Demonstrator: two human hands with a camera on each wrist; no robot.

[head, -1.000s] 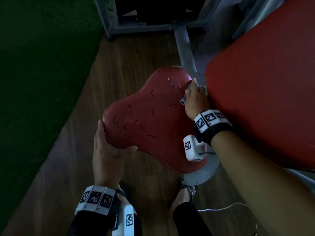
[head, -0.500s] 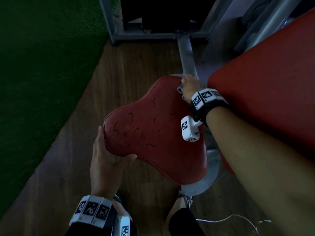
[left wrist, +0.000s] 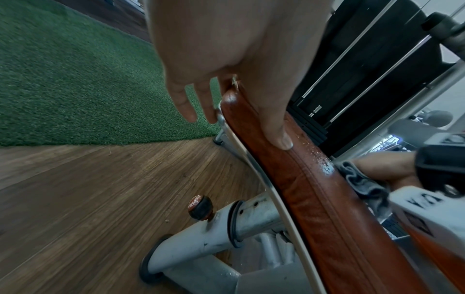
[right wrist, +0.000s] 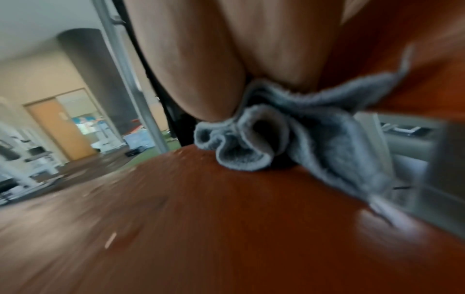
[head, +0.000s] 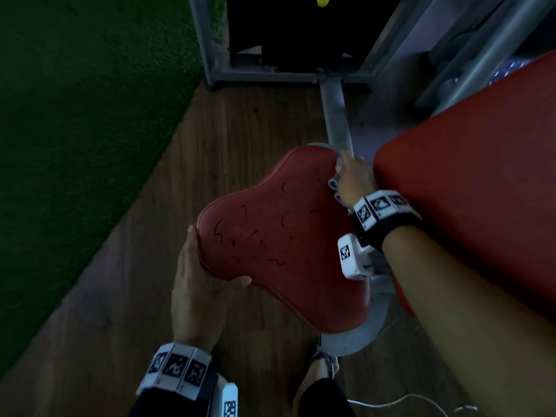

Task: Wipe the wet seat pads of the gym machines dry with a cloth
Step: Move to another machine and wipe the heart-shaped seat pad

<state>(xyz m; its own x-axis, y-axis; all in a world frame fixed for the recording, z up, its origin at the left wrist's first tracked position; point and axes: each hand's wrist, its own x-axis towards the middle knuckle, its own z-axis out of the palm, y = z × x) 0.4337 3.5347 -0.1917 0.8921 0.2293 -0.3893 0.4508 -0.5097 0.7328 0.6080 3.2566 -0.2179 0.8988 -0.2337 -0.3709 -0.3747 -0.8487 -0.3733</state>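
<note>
Head view: red, scuffed seat pad (head: 279, 236)

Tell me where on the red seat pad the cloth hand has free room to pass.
The seat pad's middle is bare, between the left hand gripping its near-left edge and the right hand pressing the grey cloth at its far-right edge. That far-right edge is crowded: the big red pad stands close beside it.

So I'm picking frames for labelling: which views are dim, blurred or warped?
Head view: dim and underexposed but fairly sharp; the seat pad reads clearly. Left wrist view: brighter, strong wide-angle warp, slight blur on the floor; droplets glint on the pad near the cloth. Right wrist view: heavy motion blur; only the cloth is fairly legible.
</note>
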